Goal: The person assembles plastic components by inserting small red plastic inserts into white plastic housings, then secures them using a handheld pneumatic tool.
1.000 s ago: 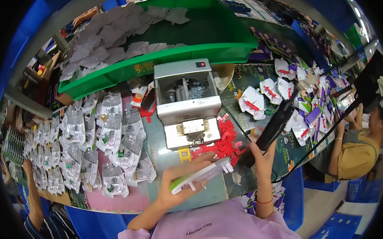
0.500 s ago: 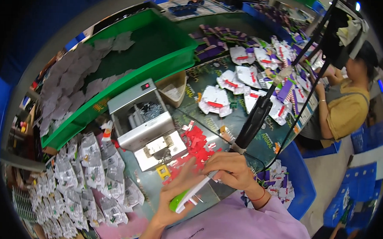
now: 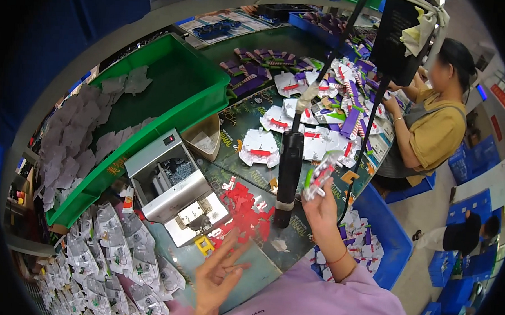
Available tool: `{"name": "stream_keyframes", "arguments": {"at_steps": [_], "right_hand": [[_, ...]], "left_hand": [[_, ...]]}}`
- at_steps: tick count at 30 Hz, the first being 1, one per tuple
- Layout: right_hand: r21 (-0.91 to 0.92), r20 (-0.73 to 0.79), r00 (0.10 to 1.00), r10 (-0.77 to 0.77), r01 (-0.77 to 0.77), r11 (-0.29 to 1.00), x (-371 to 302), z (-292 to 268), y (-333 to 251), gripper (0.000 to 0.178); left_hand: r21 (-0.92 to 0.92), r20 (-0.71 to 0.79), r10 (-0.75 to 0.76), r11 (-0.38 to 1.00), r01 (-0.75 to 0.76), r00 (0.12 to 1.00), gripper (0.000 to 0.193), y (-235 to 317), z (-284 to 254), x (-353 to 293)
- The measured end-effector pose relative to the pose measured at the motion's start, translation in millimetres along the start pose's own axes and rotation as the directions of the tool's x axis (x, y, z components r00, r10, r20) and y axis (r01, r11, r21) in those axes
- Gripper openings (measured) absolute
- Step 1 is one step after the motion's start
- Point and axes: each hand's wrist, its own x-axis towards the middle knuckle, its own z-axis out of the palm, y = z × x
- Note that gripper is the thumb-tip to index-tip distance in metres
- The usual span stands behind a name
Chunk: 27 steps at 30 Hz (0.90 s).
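Observation:
My right hand [image 3: 322,214] is raised to the right of the hanging black electric screwdriver [image 3: 289,170]. Its fingers grip a white plastic part [image 3: 320,177] with a green edge; motion blurs the part's details. My left hand [image 3: 216,277] is empty, its fingers spread over the near edge of the table. Just beyond it lie a small yellow plastic piece [image 3: 204,246] and a pile of red plastic pieces [image 3: 244,210]. The silver screw feeder [image 3: 175,182], with screws in its tray, stands behind the yellow piece.
A green bin [image 3: 147,122] of grey flat pieces stands at left, above rows of clear-and-white parts [image 3: 110,252]. White parts with red strips [image 3: 259,148] cover the far right table. A blue bin [image 3: 393,237] stands at right. Beyond the table's right side, a co-worker [image 3: 434,120] handles parts.
My left hand has let go of the white-and-green part and opened. My right hand has carried the part up and right. The screwdriver now hangs nearly upright instead of tilted.

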Motion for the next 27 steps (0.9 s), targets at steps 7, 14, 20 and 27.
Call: {"name": "stream_keyframes", "arguments": {"at_steps": [7, 14, 20, 27], "right_hand": [[0.277, -0.008, 0.997, -0.071, 0.070, 0.958, 114.9, 0.6, 1.0, 0.037], [-0.111, -0.161, 0.973, -0.168, 0.151, 0.982, 82.7, 16.6, 10.7, 0.032], [-0.531, 0.405, 0.691, -0.599, 0.711, 0.462, -5.2, 24.3, 24.9, 0.051], [-0.388, 0.848, 0.305, -0.433, 0.915, -0.114, -49.7, 42.3, 42.9, 0.046]], "left_hand": [[0.059, -0.160, -0.014, 0.998, 0.024, 0.987, 0.049, 3.5, -2.0, -6.3], [0.054, -0.290, -0.005, 0.998, 0.022, 0.957, 0.047, 4.5, -13.7, -23.1], [0.106, -0.327, 0.018, 0.994, 0.017, 0.945, 0.038, 12.2, -37.1, -45.2], [0.270, -0.405, 0.090, 0.963, 0.025, 0.910, 0.021, 18.8, -44.2, -69.7]]}}
